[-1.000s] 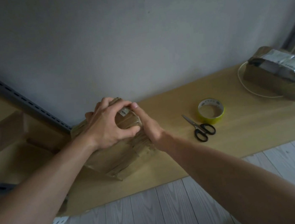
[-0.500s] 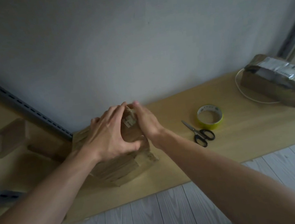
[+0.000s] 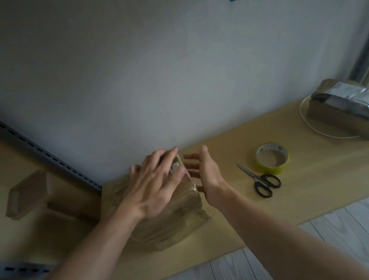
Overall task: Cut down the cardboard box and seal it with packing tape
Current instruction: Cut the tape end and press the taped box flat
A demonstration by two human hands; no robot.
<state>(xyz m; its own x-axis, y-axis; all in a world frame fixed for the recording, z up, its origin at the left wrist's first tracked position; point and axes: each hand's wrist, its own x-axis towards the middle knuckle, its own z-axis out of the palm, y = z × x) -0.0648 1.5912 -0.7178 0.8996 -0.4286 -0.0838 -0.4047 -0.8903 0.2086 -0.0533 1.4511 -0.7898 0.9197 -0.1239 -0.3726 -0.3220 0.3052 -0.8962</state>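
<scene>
A small tape-covered cardboard box stands on the wooden shelf near the wall. My left hand lies flat on the box's top with straight fingers. Just right of the box, my right hand is spread, its fingers straight and apart from the top edge; whether it touches the box's side I cannot tell. A roll of yellow packing tape lies flat on the shelf to the right. Black-handled scissors, blades together, lie next to the roll.
A second taped package with a shiny label sits at the far right over a loop of white cord. A slotted metal rail and wooden brackets are at the left. White floorboards lie below the shelf's edge.
Both hands have let go of the box's top corner. The left hand flattened onto the top and the right hand came off to the right with spread fingers. The camera tilted up slightly.
</scene>
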